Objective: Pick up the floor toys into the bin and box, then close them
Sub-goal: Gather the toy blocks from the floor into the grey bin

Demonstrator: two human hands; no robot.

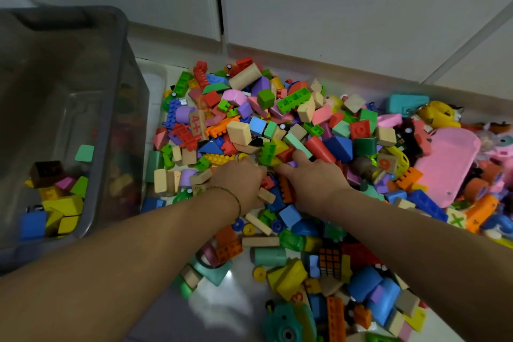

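A big heap of toy blocks (277, 119), wooden and plastic in many colours, covers the white floor. Both my hands are dug into its middle. My left hand (238, 183), with a thin bracelet on the wrist, curls its fingers down around blocks, and the fingertips are buried. My right hand (313, 183) lies beside it, fingers spread and pressing on the blocks. To the left stands a grey see-through bin (119, 91), open, with several blocks on its bottom.
A pink flat toy (447, 164) and yellow and teal toys lie at the right. A puzzle cube (329, 258) and a teal toy camera (288, 325) lie near me. White cabinet doors (333, 8) stand behind the heap. A white plastic piece (155, 78) sits beside the bin.
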